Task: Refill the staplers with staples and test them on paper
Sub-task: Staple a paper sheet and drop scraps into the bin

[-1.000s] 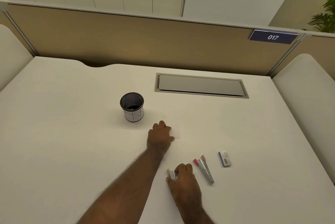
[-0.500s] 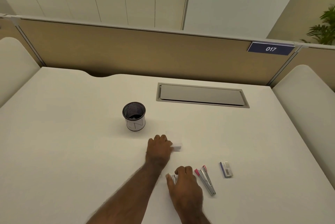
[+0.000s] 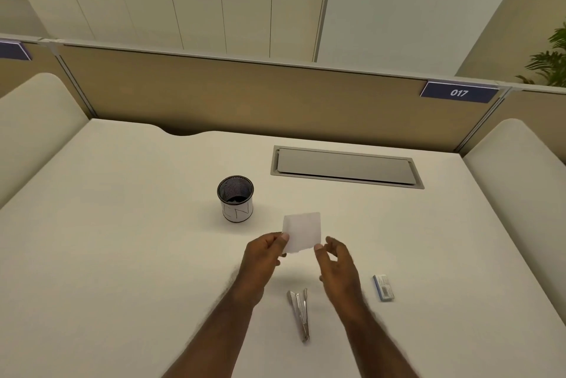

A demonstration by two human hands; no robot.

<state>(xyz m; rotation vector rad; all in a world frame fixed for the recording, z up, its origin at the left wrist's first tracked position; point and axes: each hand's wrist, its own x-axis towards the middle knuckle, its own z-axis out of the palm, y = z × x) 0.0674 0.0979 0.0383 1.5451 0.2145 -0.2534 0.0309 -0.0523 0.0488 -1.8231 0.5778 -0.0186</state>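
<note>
A small white piece of paper (image 3: pixel 302 232) is held up above the desk. My left hand (image 3: pixel 265 252) pinches its lower left edge between thumb and fingers. My right hand (image 3: pixel 337 264) pinches its lower right corner with the thumb tip against it. A silver stapler (image 3: pixel 299 313) lies swung open on the desk just below and between my wrists, untouched. A small blue-and-white box of staples (image 3: pixel 383 287) lies to the right of my right hand. I see only one stapler.
A black mesh cup (image 3: pixel 235 198) with a white band stands left of the paper. A grey cable hatch (image 3: pixel 346 167) is set into the white desk (image 3: pixel 122 239) further back. A tan partition runs along the far edge, with padded dividers at both sides.
My left hand lifted the paper off the desk. My right hand let go of the stapler near the front edge and rose to the paper's right corner. The camera tilted up.
</note>
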